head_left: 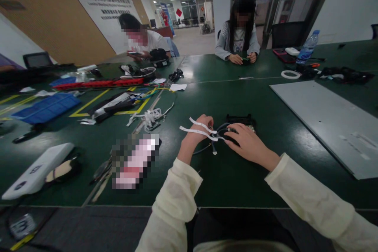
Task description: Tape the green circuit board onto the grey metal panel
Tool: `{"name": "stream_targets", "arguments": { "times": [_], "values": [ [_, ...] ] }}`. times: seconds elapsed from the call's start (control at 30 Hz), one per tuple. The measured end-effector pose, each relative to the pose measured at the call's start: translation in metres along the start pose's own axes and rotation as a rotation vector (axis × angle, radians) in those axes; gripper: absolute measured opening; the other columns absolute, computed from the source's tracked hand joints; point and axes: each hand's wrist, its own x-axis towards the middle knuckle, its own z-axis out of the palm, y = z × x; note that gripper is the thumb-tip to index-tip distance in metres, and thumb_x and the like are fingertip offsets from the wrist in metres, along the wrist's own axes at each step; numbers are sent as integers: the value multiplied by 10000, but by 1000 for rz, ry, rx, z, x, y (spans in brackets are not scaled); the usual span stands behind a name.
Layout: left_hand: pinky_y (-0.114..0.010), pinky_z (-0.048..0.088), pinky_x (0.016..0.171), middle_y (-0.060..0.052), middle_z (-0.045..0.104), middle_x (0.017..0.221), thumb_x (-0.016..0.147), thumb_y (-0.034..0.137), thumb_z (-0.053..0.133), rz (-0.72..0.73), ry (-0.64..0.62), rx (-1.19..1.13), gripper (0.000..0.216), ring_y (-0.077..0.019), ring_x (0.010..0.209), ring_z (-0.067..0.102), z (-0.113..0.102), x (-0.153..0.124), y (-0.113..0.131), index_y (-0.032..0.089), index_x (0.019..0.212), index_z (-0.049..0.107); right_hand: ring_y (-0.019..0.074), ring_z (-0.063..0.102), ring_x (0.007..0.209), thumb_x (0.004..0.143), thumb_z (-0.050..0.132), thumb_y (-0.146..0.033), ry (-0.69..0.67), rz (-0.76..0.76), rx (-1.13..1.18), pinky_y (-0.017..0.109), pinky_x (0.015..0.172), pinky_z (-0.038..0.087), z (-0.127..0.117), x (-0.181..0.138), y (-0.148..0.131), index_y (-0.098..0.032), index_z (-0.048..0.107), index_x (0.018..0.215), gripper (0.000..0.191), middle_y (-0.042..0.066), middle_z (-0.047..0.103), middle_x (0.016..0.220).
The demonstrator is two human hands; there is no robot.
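Observation:
My left hand (198, 129) is closed in a pinch on a white tie strip (197, 130) whose two ends stick out to the left. The strip runs to a coiled dark cable bundle (222, 130) lying on the green table (236, 98). My right hand (247, 143) rests on top of the coil, fingers pressed down on it. A black block (239, 119) sits just behind the coil. Both arms wear cream sleeves.
A heap of white tie strips (150, 117) lies to the left, with a white flat device (37, 170), a blue tray (47, 107) and a red bar (97, 83) beyond. A grey board (330, 120) lies right. Two seated people (239, 31) work at the far side near a water bottle (307, 48).

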Motion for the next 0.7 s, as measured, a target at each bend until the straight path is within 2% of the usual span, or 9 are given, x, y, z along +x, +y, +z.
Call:
{"name": "stream_targets", "arguments": {
  "times": [0.17,0.33,0.47,0.6,0.7],
  "values": [
    [-235,443,636,-8,621,753,717,129,588,9,-74,-69,75,-142,703,586,-6,1,2,168,773,617,292,408,1253,936,429,-377,-16,-19,-34,524,969,425,2,0,-2,-205,615,1194,362,108,525,1292],
    [-208,428,613,8,651,715,743,193,614,-4,-112,-120,182,-125,665,604,-17,1,3,175,918,660,281,410,1250,912,463,-257,-10,-12,-47,515,981,418,3,0,1,-208,612,1197,325,94,523,1296],
    [-207,417,593,-9,652,708,735,186,592,28,-84,-166,118,-126,659,604,-25,-1,0,163,816,675,271,410,1252,904,459,-199,-5,-12,-32,516,978,419,4,1,4,-219,614,1192,328,90,531,1288],
    [-206,422,601,17,609,681,714,145,561,56,-13,-308,179,-111,639,570,-23,1,-5,161,876,634,264,425,1234,894,477,-191,-5,1,-16,509,978,419,3,2,5,-219,624,1177,320,85,540,1274],
    [-209,424,611,32,564,661,706,131,530,59,46,-429,161,-107,632,542,-22,4,-7,161,850,595,268,422,1238,889,495,-206,-9,9,-6,512,984,412,4,3,5,-218,625,1177,316,84,540,1273]
  ]
}}
